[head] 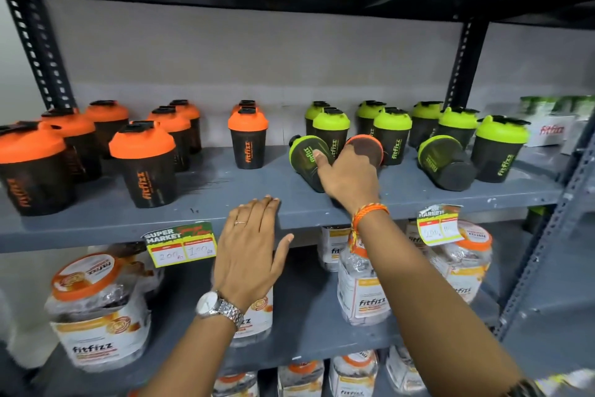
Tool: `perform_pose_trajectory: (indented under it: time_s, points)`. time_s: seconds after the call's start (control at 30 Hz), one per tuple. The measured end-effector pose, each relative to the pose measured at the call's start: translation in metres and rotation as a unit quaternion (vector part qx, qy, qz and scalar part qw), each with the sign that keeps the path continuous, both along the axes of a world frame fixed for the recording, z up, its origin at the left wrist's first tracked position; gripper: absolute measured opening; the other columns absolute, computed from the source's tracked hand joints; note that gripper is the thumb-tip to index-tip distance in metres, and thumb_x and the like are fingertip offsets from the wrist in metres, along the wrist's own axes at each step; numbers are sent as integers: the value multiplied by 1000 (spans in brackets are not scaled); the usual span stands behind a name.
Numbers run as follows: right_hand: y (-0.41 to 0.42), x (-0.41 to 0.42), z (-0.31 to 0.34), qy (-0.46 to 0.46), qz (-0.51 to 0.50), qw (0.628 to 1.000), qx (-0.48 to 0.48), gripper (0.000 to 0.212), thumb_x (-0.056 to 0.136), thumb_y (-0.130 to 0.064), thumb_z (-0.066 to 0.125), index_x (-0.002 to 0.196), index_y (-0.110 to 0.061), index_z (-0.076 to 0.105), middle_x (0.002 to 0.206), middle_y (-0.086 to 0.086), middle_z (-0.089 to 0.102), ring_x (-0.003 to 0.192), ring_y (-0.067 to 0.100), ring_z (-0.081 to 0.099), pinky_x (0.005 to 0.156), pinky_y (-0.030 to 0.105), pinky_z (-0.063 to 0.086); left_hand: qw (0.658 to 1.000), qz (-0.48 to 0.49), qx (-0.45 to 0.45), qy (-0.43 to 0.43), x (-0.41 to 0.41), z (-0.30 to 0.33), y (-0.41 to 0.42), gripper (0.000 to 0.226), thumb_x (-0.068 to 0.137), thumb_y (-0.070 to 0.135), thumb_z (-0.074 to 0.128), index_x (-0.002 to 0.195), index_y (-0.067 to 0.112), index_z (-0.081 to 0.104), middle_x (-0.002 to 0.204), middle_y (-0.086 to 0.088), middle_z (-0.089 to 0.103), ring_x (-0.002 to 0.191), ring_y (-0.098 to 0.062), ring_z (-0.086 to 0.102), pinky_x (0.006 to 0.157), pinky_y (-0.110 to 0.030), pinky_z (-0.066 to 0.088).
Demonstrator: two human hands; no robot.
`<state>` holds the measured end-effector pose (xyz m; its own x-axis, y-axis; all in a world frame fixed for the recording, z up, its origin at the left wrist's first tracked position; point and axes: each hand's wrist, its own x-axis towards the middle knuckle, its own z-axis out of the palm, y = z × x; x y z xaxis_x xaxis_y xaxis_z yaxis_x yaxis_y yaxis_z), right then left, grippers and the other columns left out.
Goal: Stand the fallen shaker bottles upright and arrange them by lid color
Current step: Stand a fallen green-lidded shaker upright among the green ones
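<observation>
Fallen green-lid shaker [306,158] lies on its side on the shelf [225,184]

The right hand [346,177] wraps it, thumb on the body; the left hand [254,245] rests flat, fingers spread, on the shelf edge. Lifting carelessly could knock the tipped orange-lid shaker [367,150] just beside

Right hand [346,177] gripping fallen green-lidded shaker [307,160] on shelf [225,181], left hand [254,245] flat on shelf's front edge, orange-lidded shakers [143,161] upright left of it
</observation>
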<state>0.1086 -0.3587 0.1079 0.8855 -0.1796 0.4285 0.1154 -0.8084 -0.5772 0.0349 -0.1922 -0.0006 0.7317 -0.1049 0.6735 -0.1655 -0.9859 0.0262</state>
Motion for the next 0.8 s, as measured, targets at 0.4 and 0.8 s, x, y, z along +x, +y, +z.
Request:
perform_pose_trajectory:
  time_s: [0.4,0.8]
  points:
    - [-17,-3,-1,15,11,985,174,71,68,-73,56,90,-7,68,92,17,75,96,38,67,88,43,54,1000,19,-4,2,2,-2,-2,58,98,52,39,141,15,51,143,-4,57,130,-24,52,114,-40,32]
    - [-39,-15,14,173,279,644,691,33,87,-16,71,114,1,60,109,24,69,102,38,68,80,54,60,1000,21,-6,1,2,-5,-2,56,98,50,42,141,16,51,142,-3,58,130,-25,53,115,-40,32]
